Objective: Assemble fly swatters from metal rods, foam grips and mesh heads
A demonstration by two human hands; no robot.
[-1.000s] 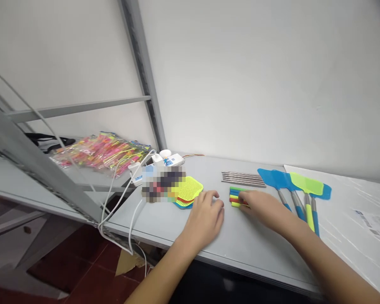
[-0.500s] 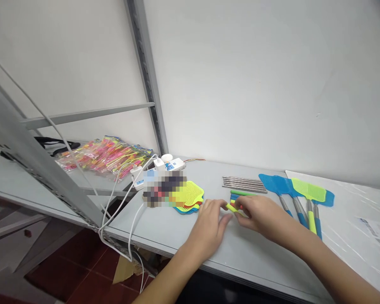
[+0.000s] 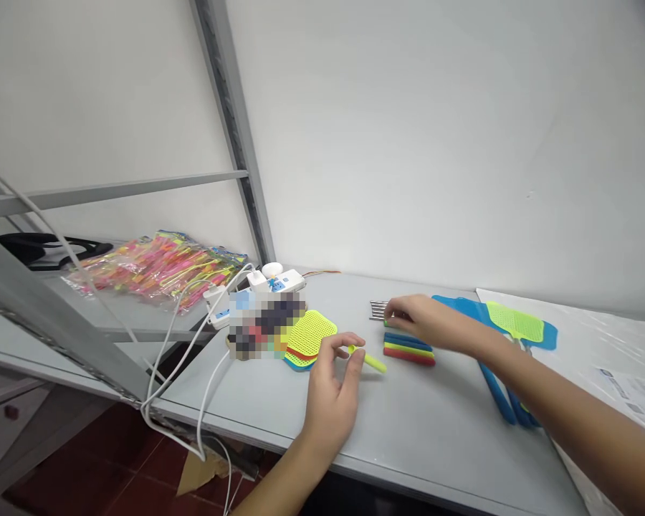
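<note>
My left hand [image 3: 330, 387] pinches a yellow-green hollow handle tube [image 3: 375, 363] between thumb and fingers, its open end towards the hand. Over the thin metal rods [image 3: 376, 310] at the back, my right hand [image 3: 427, 320] has its fingers curled down; the fingertips are partly hidden, and I cannot make out what they grip. Beneath that hand lies a row of blue handle tubes [image 3: 407, 340], one yellow tube and a red handle tube [image 3: 410, 355]. A green tube end shows by the right fingertips. Left of my left hand, mesh fly swatter heads [image 3: 312, 331] are stacked.
Fly swatters with a yellow-green head [image 3: 516, 322] and blue heads lie right, partly behind my right arm. Power strips [image 3: 286, 281] with white cables [image 3: 207, 401] stand left, beside a blurred patch. Bagged colourful items [image 3: 161, 269] lie beyond the metal shelf post [image 3: 236, 129].
My hands have moved apart. The yellow-green tube, earlier between both hands, is now in my left hand alone. My right hand has moved back to the metal rods. The view has shifted slightly.
</note>
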